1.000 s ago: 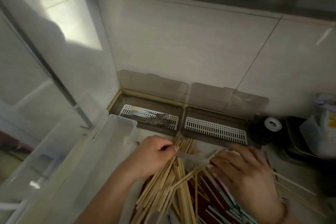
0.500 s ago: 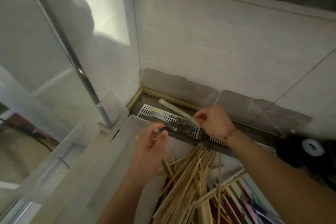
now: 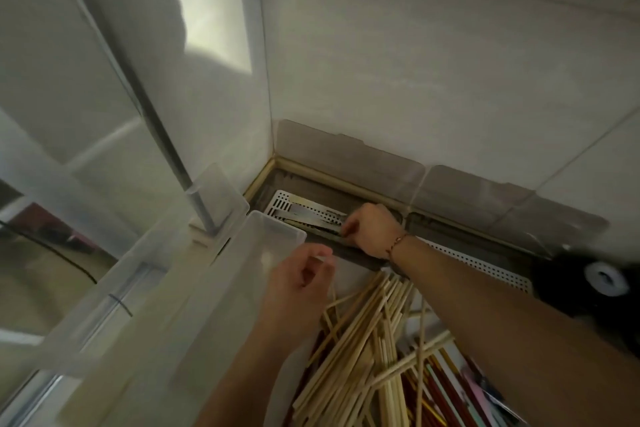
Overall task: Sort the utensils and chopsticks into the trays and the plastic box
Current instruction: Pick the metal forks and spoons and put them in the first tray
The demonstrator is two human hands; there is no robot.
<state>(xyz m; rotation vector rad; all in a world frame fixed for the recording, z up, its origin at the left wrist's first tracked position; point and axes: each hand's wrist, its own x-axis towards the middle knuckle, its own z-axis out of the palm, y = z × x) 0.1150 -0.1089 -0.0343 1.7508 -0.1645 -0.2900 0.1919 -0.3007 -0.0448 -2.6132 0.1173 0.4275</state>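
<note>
1. Utensils [image 3: 311, 213]: a few flat metal pieces lie on the white perforated insert of the left tray [image 3: 282, 199], in the corner where the two walls meet. This portion is judged done.
2. Right tray [image 3: 485, 263]: the visible part of its perforated insert shows nothing on it; the rest is hidden by the forearm.
3. Chopsticks [image 3: 363, 350]: a large loose heap of pale wooden sticks, with darker and coloured ones beneath, lies unsorted at the near side. Most of the task is judged outstanding.
4. Plastic box [image 3: 221, 288]: translucent, just left of the heap; no contents can be made out.
5. Right hand [image 3: 372, 230]: reaches into the left tray, fingers curled at the utensils' near ends; whether they pinch one cannot be told.
6. Left hand [image 3: 299, 282]: hovers over the box's right rim, fingers loosely curled, apparently holding nothing.
7. Counter: a dark round object [image 3: 602, 279] stands at the far right.
</note>
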